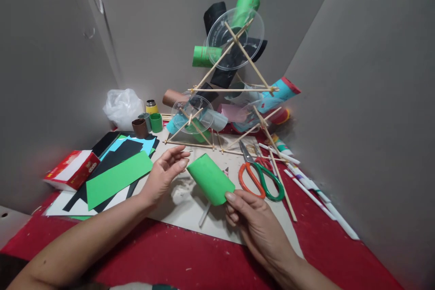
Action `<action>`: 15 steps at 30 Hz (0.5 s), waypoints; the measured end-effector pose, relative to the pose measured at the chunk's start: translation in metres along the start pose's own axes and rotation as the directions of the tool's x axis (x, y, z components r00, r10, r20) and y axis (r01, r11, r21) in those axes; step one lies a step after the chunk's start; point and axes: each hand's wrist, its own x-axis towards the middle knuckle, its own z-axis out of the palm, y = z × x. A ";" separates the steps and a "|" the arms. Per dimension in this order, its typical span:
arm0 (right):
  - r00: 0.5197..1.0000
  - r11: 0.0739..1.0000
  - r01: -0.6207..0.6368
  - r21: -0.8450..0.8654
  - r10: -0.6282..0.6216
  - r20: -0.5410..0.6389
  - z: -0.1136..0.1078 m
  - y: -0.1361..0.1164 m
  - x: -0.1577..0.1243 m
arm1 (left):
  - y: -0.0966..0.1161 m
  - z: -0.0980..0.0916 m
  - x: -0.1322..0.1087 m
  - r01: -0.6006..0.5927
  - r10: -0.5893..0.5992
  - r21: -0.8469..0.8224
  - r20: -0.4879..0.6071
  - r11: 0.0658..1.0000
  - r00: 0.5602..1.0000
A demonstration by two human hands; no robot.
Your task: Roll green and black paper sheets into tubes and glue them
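Observation:
A green paper tube is held above a sheet of cardboard. My right hand grips its near end between thumb and fingers. My left hand is at the tube's far end, fingers curved and spread, fingertips touching or almost touching it. Behind stands a wheel model of wooden sticks, clear plastic lids and green and black paper tubes.
Orange and green scissors lie right of the tube. Green, black and blue paper sheets and a red box lie left. Small cups and a white plastic bag sit behind. White sticks lie on the red cloth; grey walls enclose the corner.

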 end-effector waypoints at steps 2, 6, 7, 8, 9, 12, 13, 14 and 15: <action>0.999 0.997 0.031 -0.065 -0.030 0.023 -0.003 0.001 0.000 | 0.008 -0.004 0.002 -0.047 0.049 0.157 -0.013 0.987 0.999; 0.992 0.956 0.100 -0.276 -0.076 0.097 -0.009 0.000 -0.001 | 0.022 -0.005 0.001 0.014 -0.036 0.295 0.069 0.955 0.997; 0.990 0.939 0.114 -0.326 -0.080 0.116 -0.010 -0.001 -0.002 | 0.024 -0.005 0.000 0.055 -0.090 0.307 0.103 0.950 0.991; 0.988 0.922 0.127 -0.366 -0.085 0.130 -0.010 -0.002 -0.002 | 0.025 -0.005 0.000 0.097 -0.147 0.316 0.136 0.944 0.980; 0.986 0.908 0.137 -0.395 -0.088 0.141 -0.010 -0.003 -0.003 | 0.025 -0.006 0.000 0.140 -0.202 0.324 0.165 0.936 0.966; 0.983 0.881 0.156 -0.447 -0.094 0.158 -0.008 -0.005 -0.003 | 0.020 -0.008 0.001 0.222 -0.303 0.330 0.216 0.918 0.928; 0.982 0.875 0.162 -0.457 -0.096 0.165 -0.008 -0.005 -0.003 | 0.018 -0.009 0.002 0.231 -0.312 0.327 0.222 0.916 0.924; 0.980 0.870 0.169 -0.463 -0.100 0.170 -0.008 -0.005 -0.003 | 0.016 -0.010 0.002 0.236 -0.315 0.320 0.222 0.917 0.923; 0.980 0.868 0.174 -0.464 -0.105 0.172 -0.008 -0.005 -0.003 | 0.013 -0.010 0.002 0.239 -0.313 0.311 0.217 0.920 0.925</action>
